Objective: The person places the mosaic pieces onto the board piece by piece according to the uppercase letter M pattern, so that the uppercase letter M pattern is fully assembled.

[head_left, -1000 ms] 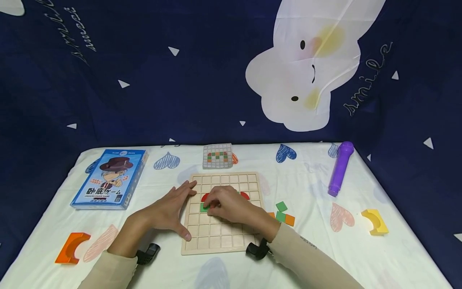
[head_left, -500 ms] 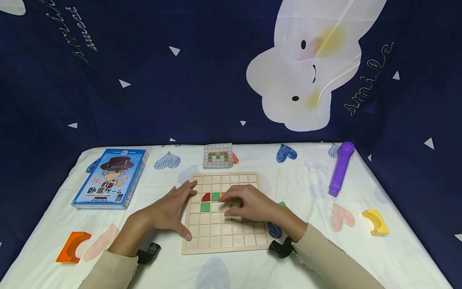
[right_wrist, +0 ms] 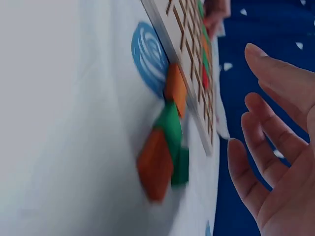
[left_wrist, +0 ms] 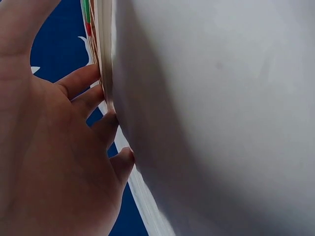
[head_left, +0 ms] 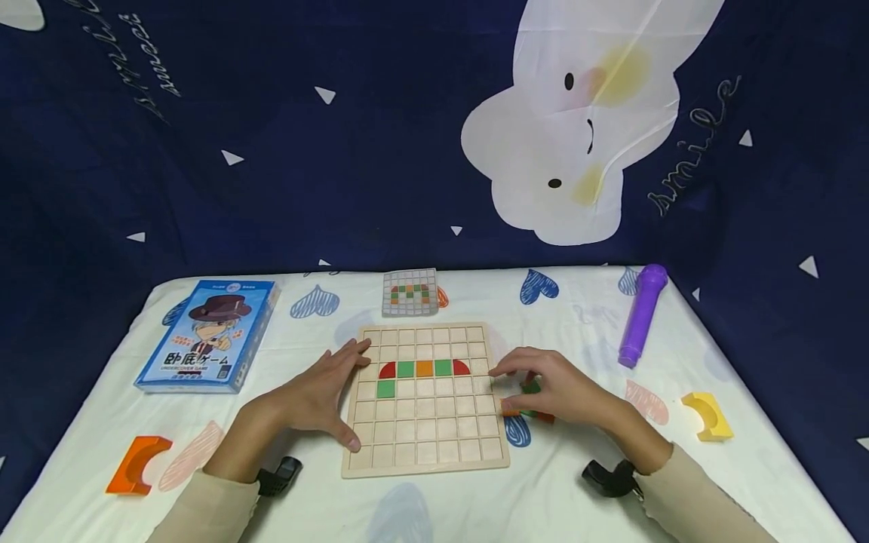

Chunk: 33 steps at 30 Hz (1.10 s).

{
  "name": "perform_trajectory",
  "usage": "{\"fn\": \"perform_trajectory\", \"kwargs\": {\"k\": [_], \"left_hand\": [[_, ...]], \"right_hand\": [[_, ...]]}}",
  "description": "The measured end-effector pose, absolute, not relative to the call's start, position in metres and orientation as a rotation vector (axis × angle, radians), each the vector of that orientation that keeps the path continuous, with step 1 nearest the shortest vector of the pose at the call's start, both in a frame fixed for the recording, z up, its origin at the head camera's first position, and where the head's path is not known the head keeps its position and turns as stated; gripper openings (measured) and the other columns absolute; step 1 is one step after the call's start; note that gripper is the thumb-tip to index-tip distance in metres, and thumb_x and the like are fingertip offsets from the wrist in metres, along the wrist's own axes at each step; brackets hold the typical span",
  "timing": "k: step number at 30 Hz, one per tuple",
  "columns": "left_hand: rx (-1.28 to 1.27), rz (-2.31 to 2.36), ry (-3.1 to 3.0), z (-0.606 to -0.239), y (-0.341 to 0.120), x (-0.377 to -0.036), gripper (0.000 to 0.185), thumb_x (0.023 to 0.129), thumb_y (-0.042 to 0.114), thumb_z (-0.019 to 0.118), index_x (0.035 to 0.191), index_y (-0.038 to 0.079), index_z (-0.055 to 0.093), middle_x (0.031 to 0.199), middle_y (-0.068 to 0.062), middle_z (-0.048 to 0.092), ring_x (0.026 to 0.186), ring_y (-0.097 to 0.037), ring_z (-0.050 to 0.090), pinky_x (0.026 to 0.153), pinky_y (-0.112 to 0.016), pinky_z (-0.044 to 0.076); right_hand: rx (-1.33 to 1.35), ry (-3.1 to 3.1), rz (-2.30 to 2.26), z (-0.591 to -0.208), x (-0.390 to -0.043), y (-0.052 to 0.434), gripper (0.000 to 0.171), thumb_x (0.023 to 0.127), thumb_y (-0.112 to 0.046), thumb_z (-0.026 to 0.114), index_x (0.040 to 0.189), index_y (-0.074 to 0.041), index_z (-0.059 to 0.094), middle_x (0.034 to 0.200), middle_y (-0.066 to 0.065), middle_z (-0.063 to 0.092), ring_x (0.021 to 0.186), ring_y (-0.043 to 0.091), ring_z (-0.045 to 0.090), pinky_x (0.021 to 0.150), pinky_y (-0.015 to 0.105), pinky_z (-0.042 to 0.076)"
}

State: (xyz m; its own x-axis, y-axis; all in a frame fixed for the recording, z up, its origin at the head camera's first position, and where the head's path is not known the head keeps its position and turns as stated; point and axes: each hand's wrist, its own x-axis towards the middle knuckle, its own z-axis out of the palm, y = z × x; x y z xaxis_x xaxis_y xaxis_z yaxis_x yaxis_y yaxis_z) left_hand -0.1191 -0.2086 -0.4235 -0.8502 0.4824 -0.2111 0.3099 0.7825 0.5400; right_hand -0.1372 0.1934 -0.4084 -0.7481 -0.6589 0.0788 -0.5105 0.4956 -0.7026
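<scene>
White heart-print cloth covers the table where the wooden grid board (head_left: 424, 400) lies, its left edge touched by the flat, spread left hand (head_left: 319, 396). Just right of the board, the right hand (head_left: 557, 392) hovers with relaxed fingers, seemingly holding nothing, over loose green and orange tiles (right_wrist: 165, 147).

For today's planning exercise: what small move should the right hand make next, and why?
Probably lower the right hand and pinch one loose tile. It hovers open over them beside the board, whose second row holds only one green tile.
</scene>
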Motion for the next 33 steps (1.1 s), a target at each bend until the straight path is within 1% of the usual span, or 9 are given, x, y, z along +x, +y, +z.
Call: {"fn": "perform_trajectory", "kwargs": {"k": [4,10,13,17,20,24,26,31,33], "left_hand": [[0.611,0.719,2.631,-0.423,-0.209,-0.12,0.148,0.046,0.066,0.095,0.159,0.004,0.024,0.17,-0.016,0.023,0.16,-0.043,0.011,0.128,-0.067,0.012],[0.601,0.739,2.624,-0.422,-0.21,-0.118,0.146,0.046,0.065,0.095,0.159,0.003,0.026,0.17,-0.017,0.022,0.16,-0.043,0.01,0.128,-0.067,0.011],[0.599,0.744,2.621,-0.422,-0.21,-0.118,0.147,0.046,0.064,0.096,0.159,0.003,0.024,0.17,-0.017,0.025,0.16,-0.044,0.009,0.128,-0.068,0.01],[0.597,0.748,2.617,-0.422,-0.209,-0.119,0.145,0.047,0.063,0.096,0.159,0.003,0.025,0.17,-0.017,0.025,0.16,-0.044,0.009,0.128,-0.068,0.01],[0.587,0.744,2.613,-0.423,-0.208,-0.119,0.143,0.047,0.063,0.096,0.158,0.004,0.027,0.171,-0.016,0.021,0.161,-0.042,0.009,0.129,-0.066,0.009],[0.587,0.734,2.618,-0.423,-0.208,-0.118,0.144,0.047,0.064,0.095,0.159,0.005,0.027,0.171,-0.016,0.02,0.161,-0.042,0.009,0.129,-0.066,0.01],[0.589,0.73,2.62,-0.423,-0.208,-0.118,0.142,0.047,0.065,0.095,0.157,0.004,0.029,0.172,-0.016,0.019,0.161,-0.042,0.009,0.129,-0.066,0.01],[0.601,0.723,2.624,-0.423,-0.209,-0.119,0.139,0.047,0.065,0.095,0.155,0.004,0.033,0.172,-0.015,0.018,0.161,-0.043,0.01,0.129,-0.067,0.011],[0.608,0.721,2.627,-0.423,-0.208,-0.119,0.141,0.047,0.065,0.095,0.156,0.004,0.031,0.172,-0.016,0.019,0.16,-0.043,0.01,0.129,-0.066,0.011]], "right_hand": [[-0.951,2.58,-1.122,-0.406,-0.131,0.213,0.039,0.081,-0.02,0.087,0.117,-0.016,0.074,0.117,-0.002,0.075,0.101,0.018,0.069,0.084,0.025,0.059],[-0.973,2.613,-1.121,-0.41,-0.124,0.235,0.037,0.081,-0.016,0.086,0.116,-0.015,0.074,0.113,-0.002,0.076,0.1,0.016,0.069,0.082,0.025,0.06],[-0.953,2.632,-1.114,-0.415,-0.12,0.242,0.038,0.08,-0.019,0.088,0.116,-0.017,0.074,0.113,-0.004,0.075,0.098,0.014,0.067,0.082,0.023,0.059],[-0.921,2.655,-1.12,-0.422,-0.114,0.25,0.04,0.077,-0.024,0.09,0.113,-0.02,0.075,0.113,-0.006,0.075,0.093,0.011,0.065,0.08,0.021,0.058],[-0.92,2.664,-1.116,-0.427,-0.111,0.254,0.038,0.077,-0.028,0.09,0.112,-0.022,0.075,0.111,-0.008,0.075,0.091,0.009,0.065,0.078,0.021,0.056],[-0.887,2.646,-1.101,-0.432,-0.109,0.258,0.036,0.078,-0.033,0.088,0.11,-0.025,0.074,0.108,-0.011,0.074,0.091,0.007,0.062,0.073,0.019,0.052],[-0.862,2.632,-1.092,-0.434,-0.108,0.259,0.035,0.078,-0.035,0.087,0.109,-0.026,0.074,0.107,-0.012,0.074,0.091,0.006,0.061,0.072,0.019,0.05],[-0.844,2.608,-1.067,-0.439,-0.108,0.26,0.033,0.079,-0.036,0.087,0.107,-0.028,0.072,0.105,-0.013,0.073,0.089,0.006,0.059,0.07,0.017,0.047],[-0.868,2.61,-1.069,-0.44,-0.108,0.26,0.032,0.079,-0.034,0.087,0.106,-0.027,0.072,0.102,-0.012,0.072,0.087,0.006,0.059,0.068,0.017,0.047]]}}
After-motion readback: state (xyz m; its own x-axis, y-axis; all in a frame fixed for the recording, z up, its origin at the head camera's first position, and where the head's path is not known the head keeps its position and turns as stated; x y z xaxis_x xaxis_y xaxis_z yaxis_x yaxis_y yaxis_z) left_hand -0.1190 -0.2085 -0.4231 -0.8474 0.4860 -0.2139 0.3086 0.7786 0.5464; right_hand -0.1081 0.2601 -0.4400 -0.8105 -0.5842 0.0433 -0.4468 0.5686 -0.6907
